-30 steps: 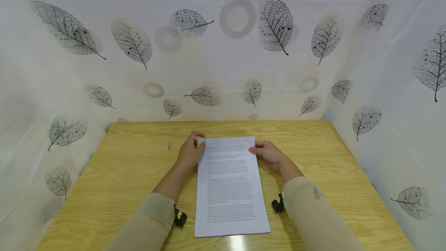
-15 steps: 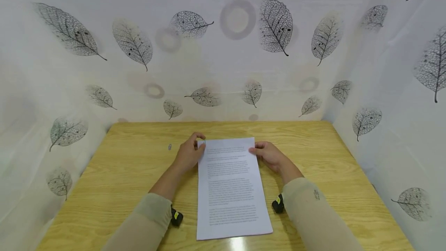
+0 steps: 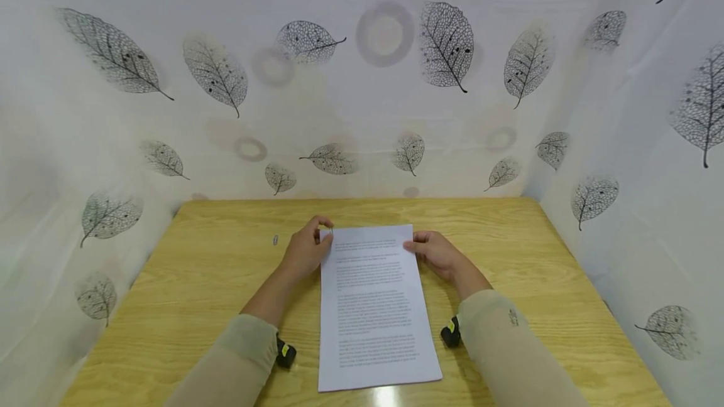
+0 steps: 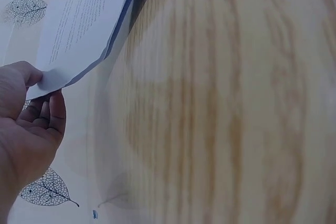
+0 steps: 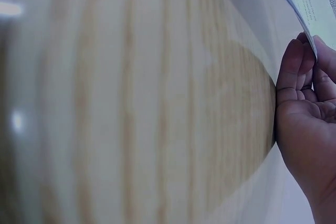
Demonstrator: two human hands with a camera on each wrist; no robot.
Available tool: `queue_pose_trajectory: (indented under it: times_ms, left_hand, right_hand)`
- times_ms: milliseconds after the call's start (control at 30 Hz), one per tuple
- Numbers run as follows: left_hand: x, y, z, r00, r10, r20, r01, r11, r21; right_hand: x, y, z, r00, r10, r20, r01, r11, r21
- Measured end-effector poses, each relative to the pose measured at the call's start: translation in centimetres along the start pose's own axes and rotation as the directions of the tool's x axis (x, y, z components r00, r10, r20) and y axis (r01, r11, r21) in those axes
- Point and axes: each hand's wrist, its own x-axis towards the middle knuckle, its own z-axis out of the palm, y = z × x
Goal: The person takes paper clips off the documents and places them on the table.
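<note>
A stack of printed paper sheets (image 3: pixel 373 306) stands out in the middle of the head view, its far edge raised between both hands. My left hand (image 3: pixel 305 247) pinches the far left corner, thumb on the printed face and curled fingers behind, as the left wrist view also shows. A thin, small clip-like piece (image 3: pixel 332 230) shows at the left fingertips on the top edge. At the far right corner, my right hand (image 3: pixel 441 253) pinches the stack between thumb and fingers. In the right wrist view, its fingers (image 5: pixel 291 66) lie behind the sheets.
A small paper clip (image 3: pixel 275 240) lies on the wooden table (image 3: pixel 215 281), left of the left hand. White leaf-patterned cloth (image 3: pixel 362 105) hangs behind the table and along both sides. A black wrist camera (image 3: pixel 285 353) sits by the left cuff, another (image 3: pixel 450 331) by the right.
The near edge of the paper stack has shifted slightly right and toward the person. The left forearm has swung a little left. Both hands keep their hold on the corners.
</note>
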Motion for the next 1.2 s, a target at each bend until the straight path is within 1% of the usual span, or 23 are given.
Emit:
queue_pose_trajectory:
  times_ms: [200,433,633,767,1067,1200]
  left_hand:
    - [-0.1,0.1,-0.2,1.000,-0.027,-0.004,0.027,1.000,-0.014]
    - [-0.1,-0.3,-0.4,1.000,-0.029,-0.002,0.029,0.999,-0.033]
    - [0.0,-0.7,-0.8,0.999,-0.029,-0.014,0.028,0.999,-0.023]
    - [-0.1,-1.0,-1.1,1.000,-0.014,-0.015,0.014,1.000,-0.022]
    - [-0.5,-2.0,-2.3,1.000,-0.007,-0.017,0.006,0.999,-0.044]
    - [-0.6,-2.2,-2.9,1.000,-0.009,-0.004,0.009,0.999,-0.039]
  right_hand:
    - [-0.2,-0.2,0.0,1.000,-0.003,0.006,0.003,1.000,-0.009]
    - [-0.2,0.0,-0.1,1.000,-0.007,0.002,0.007,1.000,-0.021]
    - [-0.5,-0.4,0.2,1.000,-0.001,0.006,0.001,1.000,-0.030]
    - [-0.7,-0.5,0.2,1.000,0.005,0.004,-0.004,1.000,-0.025]
    - [-0.7,-0.6,0.3,1.000,0.001,0.008,-0.001,1.000,-0.013]
    - [-0.9,-0.6,0.2,1.000,-0.005,0.013,0.006,1.000,-0.018]
